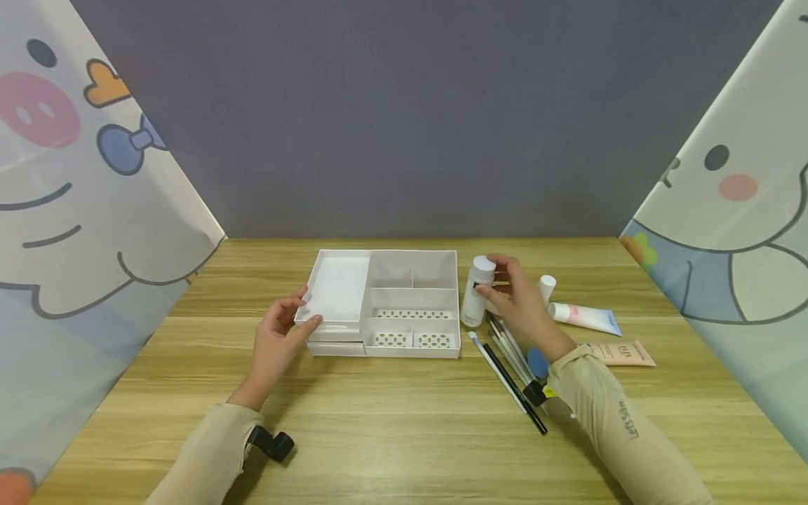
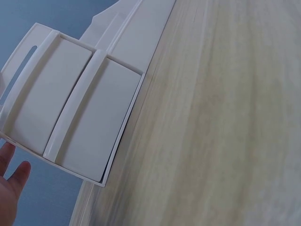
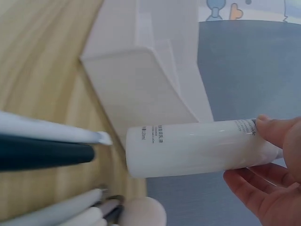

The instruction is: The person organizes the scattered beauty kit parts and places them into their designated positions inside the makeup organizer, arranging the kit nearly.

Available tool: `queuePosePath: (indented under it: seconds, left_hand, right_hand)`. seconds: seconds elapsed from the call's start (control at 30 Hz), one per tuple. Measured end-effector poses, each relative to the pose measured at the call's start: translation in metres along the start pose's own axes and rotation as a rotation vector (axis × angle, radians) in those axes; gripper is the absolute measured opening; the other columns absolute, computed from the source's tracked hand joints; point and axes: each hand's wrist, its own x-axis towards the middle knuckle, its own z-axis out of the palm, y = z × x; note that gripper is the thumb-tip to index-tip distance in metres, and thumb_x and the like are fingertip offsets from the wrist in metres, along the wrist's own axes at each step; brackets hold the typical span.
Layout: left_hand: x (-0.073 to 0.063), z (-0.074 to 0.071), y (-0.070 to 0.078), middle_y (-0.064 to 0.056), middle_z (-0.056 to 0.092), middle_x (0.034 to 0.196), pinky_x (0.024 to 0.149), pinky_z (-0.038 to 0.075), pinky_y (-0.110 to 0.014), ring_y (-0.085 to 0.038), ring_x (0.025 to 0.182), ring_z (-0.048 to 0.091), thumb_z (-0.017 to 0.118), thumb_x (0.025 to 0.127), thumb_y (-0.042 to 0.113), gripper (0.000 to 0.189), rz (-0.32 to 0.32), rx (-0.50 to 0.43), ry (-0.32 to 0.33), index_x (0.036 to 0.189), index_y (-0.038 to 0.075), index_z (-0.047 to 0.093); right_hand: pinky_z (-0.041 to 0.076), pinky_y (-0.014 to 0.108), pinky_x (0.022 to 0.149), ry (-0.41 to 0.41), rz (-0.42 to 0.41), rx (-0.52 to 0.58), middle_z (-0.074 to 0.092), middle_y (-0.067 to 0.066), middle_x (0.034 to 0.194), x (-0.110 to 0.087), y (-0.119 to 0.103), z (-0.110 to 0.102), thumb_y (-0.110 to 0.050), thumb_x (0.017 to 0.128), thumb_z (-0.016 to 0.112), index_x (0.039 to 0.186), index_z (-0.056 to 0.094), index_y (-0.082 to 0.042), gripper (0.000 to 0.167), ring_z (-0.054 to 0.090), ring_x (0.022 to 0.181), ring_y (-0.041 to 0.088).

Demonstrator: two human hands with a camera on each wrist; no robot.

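Observation:
A white desktop organizer (image 1: 413, 298) with open compartments on its right and two drawers (image 2: 89, 108) on its left side stands on the table. My left hand (image 1: 280, 333) touches the organizer's left side, thumb near the top tray's front corner and fingers along its edge. My right hand (image 1: 517, 294) grips a white lotion bottle (image 1: 473, 301) near its capped top, thumb on one side and fingers on the other. In the right wrist view the bottle (image 3: 188, 148) carries small dark print, and its base is beside the organizer's right wall (image 3: 136, 89).
Several makeup brushes (image 1: 505, 372) lie right of the organizer, partly under my right forearm. Beyond them are a white and blue tube (image 1: 587, 318), a beige tube (image 1: 625, 353), a white-capped container (image 1: 546, 286) and a blue round item (image 1: 538, 362). A grey panel (image 1: 416, 126) closes the back.

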Motion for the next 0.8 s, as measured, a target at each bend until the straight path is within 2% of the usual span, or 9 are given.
queuePosePath:
  seconds: [0.17, 0.43, 0.8]
  left_hand:
    - [0.000, -0.001, -0.001, -0.022, 0.052, 0.142, 0.094, 0.044, -0.017, -0.001, 0.120, 0.056, 0.071, 0.084, -0.013, 0.033, 0.010, -0.004, -0.003, 0.110, -0.014, 0.051]
    - [0.001, -0.001, 0.000, -0.021, 0.053, 0.142, 0.093, 0.044, -0.017, 0.000, 0.120, 0.055, 0.071, 0.085, -0.010, 0.032, 0.007, 0.001, -0.016, 0.111, -0.012, 0.052]
    - [0.001, -0.003, 0.000, -0.019, 0.054, 0.141, 0.094, 0.044, -0.016, -0.001, 0.119, 0.056, 0.073, 0.085, -0.009, 0.031, -0.001, 0.012, -0.016, 0.109, -0.011, 0.053]
  right_hand:
    - [0.052, 0.054, 0.089, 0.009, -0.030, -0.026, 0.057, 0.027, 0.123, 0.008, -0.010, -0.007, -0.001, 0.093, 0.068, 0.136, 0.041, 0.007, 0.052, 0.060, 0.109, 0.041]
    - [0.051, 0.054, 0.090, -0.001, -0.006, -0.047, 0.057, 0.027, 0.123, 0.017, -0.021, -0.015, 0.000, 0.094, 0.066, 0.138, 0.041, 0.007, 0.052, 0.059, 0.110, 0.041]
    - [0.051, 0.052, 0.089, -0.006, -0.058, -0.061, 0.058, 0.026, 0.121, 0.033, -0.033, -0.019, 0.002, 0.092, 0.068, 0.138, 0.041, 0.005, 0.053, 0.060, 0.109, 0.040]
